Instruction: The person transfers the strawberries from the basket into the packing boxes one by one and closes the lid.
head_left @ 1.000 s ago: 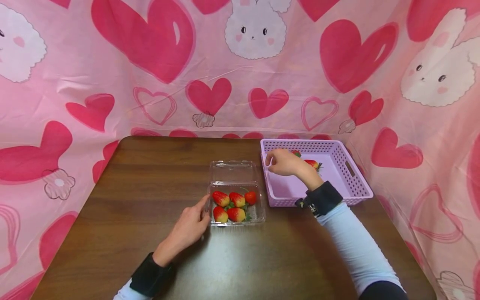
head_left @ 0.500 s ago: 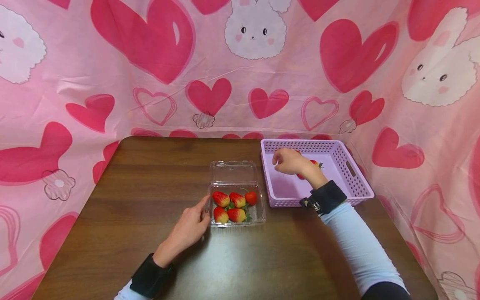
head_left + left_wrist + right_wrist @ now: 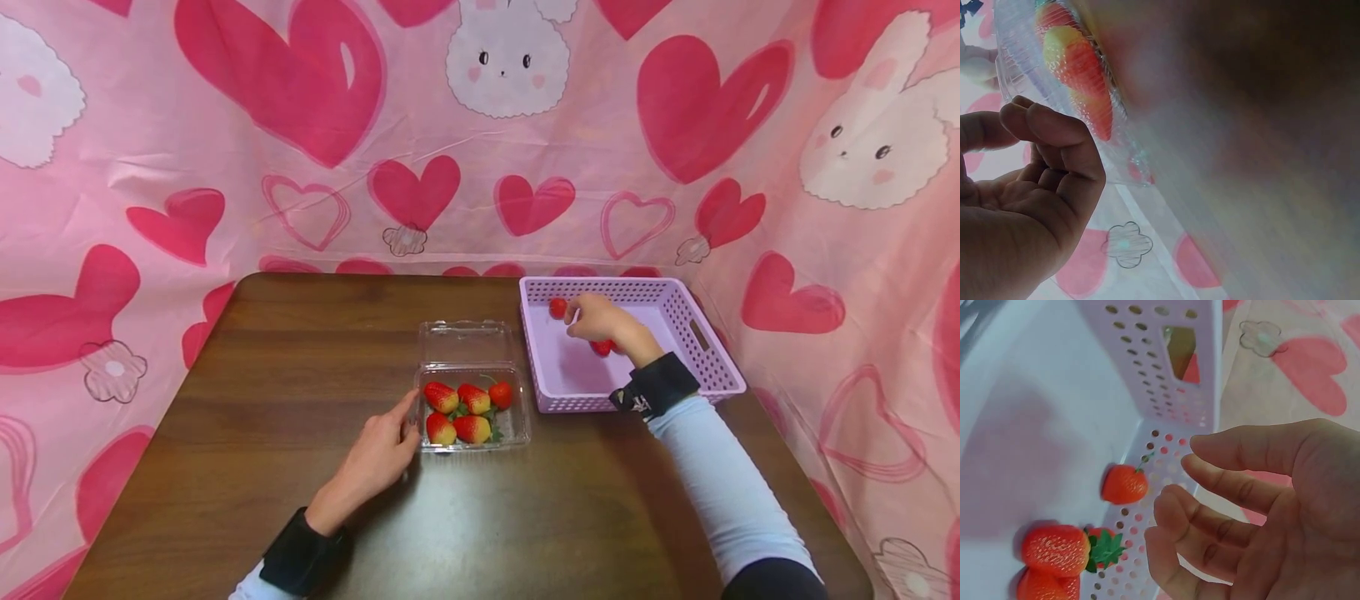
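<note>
A clear plastic clamshell box (image 3: 517,431) lies with its lid up on the table, several red and yellow strawberries (image 3: 473,429) in its base. My left hand (image 3: 377,450) rests at the box's left edge, its index finger stretched out to touch it. In the left wrist view the other fingers curl beside the box. Over the lilac basket (image 3: 566,403), my right hand (image 3: 600,321) hovers with fingers loosely bent and nothing between them. Inside the basket, one strawberry (image 3: 558,308) lies in the back left corner and another (image 3: 602,347) under the hand. The right wrist view shows several strawberries (image 3: 1057,550).
The brown wooden table (image 3: 315,367) carries both containers, the basket standing right of the box. A pink cloth (image 3: 465,217) with hearts and rabbits hangs behind and at the sides. Perforated basket walls rise around the right hand's place.
My right hand has shifted to the right over the basket, so the back left strawberry now shows. My left hand and the clamshell box have stayed in place.
</note>
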{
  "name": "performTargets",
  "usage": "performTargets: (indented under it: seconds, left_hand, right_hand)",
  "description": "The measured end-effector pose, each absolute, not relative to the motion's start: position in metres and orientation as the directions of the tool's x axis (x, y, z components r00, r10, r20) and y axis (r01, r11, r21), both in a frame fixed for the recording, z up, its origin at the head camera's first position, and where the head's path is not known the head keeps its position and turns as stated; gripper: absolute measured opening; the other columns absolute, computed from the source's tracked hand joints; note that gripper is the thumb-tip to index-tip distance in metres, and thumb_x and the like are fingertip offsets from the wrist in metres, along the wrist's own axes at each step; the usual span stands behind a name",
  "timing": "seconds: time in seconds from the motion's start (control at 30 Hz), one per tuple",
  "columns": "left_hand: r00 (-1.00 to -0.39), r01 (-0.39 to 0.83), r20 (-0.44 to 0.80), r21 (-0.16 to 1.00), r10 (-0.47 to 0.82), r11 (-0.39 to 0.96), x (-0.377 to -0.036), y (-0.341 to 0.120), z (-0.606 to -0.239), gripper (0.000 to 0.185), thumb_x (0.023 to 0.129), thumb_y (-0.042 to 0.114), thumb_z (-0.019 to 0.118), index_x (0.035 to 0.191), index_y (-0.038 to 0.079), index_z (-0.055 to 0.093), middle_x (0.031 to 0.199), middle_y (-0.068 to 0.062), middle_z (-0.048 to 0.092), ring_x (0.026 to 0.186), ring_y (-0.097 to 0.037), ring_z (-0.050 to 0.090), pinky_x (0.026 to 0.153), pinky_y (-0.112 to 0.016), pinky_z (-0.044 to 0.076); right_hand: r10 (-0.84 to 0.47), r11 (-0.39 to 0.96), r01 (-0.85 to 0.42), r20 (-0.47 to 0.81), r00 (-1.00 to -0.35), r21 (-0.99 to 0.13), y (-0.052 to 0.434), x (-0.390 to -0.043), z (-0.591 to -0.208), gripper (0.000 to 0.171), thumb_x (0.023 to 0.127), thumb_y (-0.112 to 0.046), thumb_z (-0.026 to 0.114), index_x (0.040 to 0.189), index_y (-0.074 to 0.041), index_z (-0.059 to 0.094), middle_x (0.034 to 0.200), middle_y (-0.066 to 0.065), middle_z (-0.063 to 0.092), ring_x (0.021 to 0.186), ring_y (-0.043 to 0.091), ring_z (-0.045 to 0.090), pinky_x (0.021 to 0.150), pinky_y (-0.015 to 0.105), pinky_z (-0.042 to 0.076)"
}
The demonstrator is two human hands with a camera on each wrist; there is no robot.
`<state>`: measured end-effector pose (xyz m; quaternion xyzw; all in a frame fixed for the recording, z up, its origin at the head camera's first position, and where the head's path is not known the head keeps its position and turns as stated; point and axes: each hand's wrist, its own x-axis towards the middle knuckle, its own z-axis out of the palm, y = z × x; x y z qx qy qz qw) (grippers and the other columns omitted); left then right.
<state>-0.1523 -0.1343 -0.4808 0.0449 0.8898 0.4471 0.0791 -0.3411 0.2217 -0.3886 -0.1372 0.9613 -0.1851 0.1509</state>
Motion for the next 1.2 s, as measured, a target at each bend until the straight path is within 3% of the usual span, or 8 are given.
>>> performTargets:
  seconds: [0.2,0.4,0.63,1.2]
  left_hand:
    - [-0.983,0.006,-0.105,0.806,0.154,0.592,-0.152,-0.135,-0.481,0.066,0.101,0.008,0.066,0.161,0.004,0.041,0.067,-0.003,0.053,0.051,-0.019,0.052,0.051,-0.029,0.048]
    - [-0.982,0.003,-0.109,0.808,0.156,0.590,-0.152,-0.134,-0.481,0.065,0.101,0.008,0.066,0.161,0.003,0.041,0.067,-0.003,0.053,0.051,-0.019,0.052,0.051,-0.029,0.047]
    - [-0.982,0.004,-0.107,0.808,0.153,0.590,-0.153,-0.134,-0.481,0.065,0.101,0.008,0.067,0.160,0.003,0.041,0.068,-0.003,0.053,0.051,-0.019,0.053,0.051,-0.028,0.048]
    - [-0.981,-0.007,-0.120,0.812,0.154,0.584,-0.154,-0.134,-0.480,0.065,0.101,0.007,0.066,0.160,0.003,0.042,0.066,-0.003,0.053,0.051,-0.019,0.052,0.052,-0.028,0.048]
  right_hand:
    - [-0.253,0.910,-0.128,-0.282,-0.925,-0.395,0.234,-0.347,-0.393,0.018,0.093,-0.011,0.069,0.106,0.001,0.067,0.099,0.017,0.061,0.078,0.027,0.060,0.066,0.036,0.050]
    - [-0.191,0.914,-0.046,-0.328,-0.925,-0.402,0.247,-0.351,-0.400,0.018,0.094,-0.011,0.067,0.108,0.000,0.063,0.101,0.018,0.058,0.081,0.028,0.060,0.061,0.038,0.056]
    - [-0.159,0.916,-0.008,-0.346,-0.925,-0.401,0.251,-0.352,-0.399,0.028,0.092,-0.013,0.064,0.116,0.003,0.064,0.111,0.023,0.058,0.092,0.038,0.065,0.064,0.045,0.060]
    - [-0.089,0.912,0.094,-0.416,-0.905,-0.400,0.257,-0.364,-0.402,0.033,0.096,-0.015,0.067,0.121,0.006,0.060,0.116,0.025,0.060,0.103,0.040,0.060,0.076,0.049,0.061]
